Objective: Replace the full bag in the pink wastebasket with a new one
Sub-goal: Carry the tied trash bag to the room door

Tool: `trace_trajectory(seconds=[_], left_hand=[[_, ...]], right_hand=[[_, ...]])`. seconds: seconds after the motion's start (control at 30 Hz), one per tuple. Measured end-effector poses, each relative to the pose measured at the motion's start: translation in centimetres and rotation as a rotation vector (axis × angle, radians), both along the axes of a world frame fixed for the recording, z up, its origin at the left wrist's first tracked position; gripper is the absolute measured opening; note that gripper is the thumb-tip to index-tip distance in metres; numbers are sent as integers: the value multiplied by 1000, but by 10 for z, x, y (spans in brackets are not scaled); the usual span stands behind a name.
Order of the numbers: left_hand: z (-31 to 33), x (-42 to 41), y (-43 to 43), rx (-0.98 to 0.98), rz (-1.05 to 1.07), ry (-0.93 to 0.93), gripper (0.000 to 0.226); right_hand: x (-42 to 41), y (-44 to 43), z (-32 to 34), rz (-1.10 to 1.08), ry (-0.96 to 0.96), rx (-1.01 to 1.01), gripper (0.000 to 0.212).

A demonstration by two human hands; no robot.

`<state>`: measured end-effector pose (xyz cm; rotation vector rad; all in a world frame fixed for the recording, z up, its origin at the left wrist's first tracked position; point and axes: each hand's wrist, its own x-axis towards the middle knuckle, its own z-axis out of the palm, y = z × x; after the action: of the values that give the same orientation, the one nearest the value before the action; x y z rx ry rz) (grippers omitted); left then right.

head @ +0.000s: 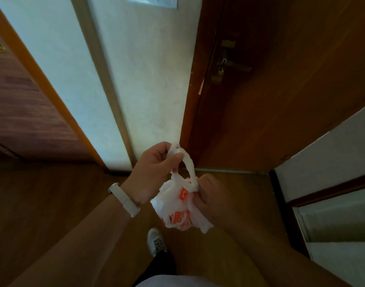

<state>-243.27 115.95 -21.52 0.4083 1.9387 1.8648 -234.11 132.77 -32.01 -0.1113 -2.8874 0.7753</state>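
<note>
— Where's the bag (177, 212)?
— Dangling over the floor (53, 193); my left hand (154, 168) pinches its handle (187, 162), right hand (207, 193) grips its neck.
— Danger?
— Yank too hard, the handle tears, rubbish spills.

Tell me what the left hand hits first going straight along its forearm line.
The left hand grips the bag handle and points up-right. Next in line is likely the brown door, near its lower edge; depth is unclear.
</note>
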Motion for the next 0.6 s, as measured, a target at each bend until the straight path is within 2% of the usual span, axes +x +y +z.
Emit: trace_trajectory(seconds=[0.1,0.27,0.37,0.47,0.6], left_hand=[[-9,-53,8,16,-9,-52,13],[-21,-131,19,53,-31,-20,18],[-30,-162,20,81,-25,-43,23],[-52,-185,21,117,5,-95,15],[-96,-216,27,127,72,-172,12]], right_hand=[[-45,11,7,21,26,28,18],[-119,16,1,63,-57,4,9],[-150,14,-12,77,-35,-5,20],[-180,17,-30,97,-60,-13,14],[-209,30,-69,159,-190,-47,13]])
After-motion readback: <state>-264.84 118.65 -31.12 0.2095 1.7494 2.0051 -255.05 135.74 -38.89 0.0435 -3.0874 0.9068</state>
